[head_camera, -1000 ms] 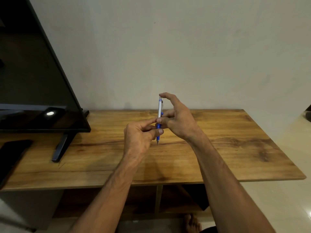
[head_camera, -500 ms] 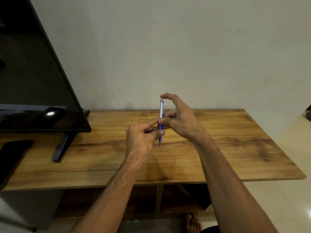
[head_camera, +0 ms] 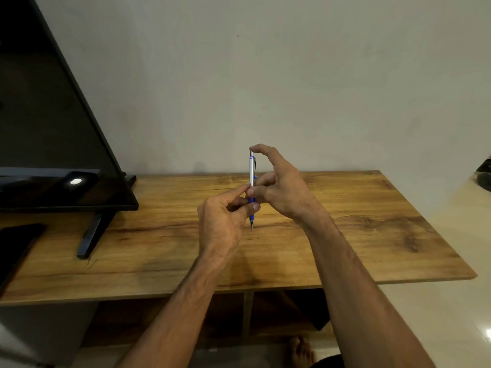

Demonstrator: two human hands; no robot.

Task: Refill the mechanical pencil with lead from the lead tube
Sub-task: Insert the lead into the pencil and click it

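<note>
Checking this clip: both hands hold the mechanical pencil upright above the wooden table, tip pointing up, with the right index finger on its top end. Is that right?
Not quite. The head view shows the mechanical pencil with its tip pointing down toward the wooden table, not up. The rest stands: the left hand and right hand both hold it upright, with the right index finger on its top end.
</note>
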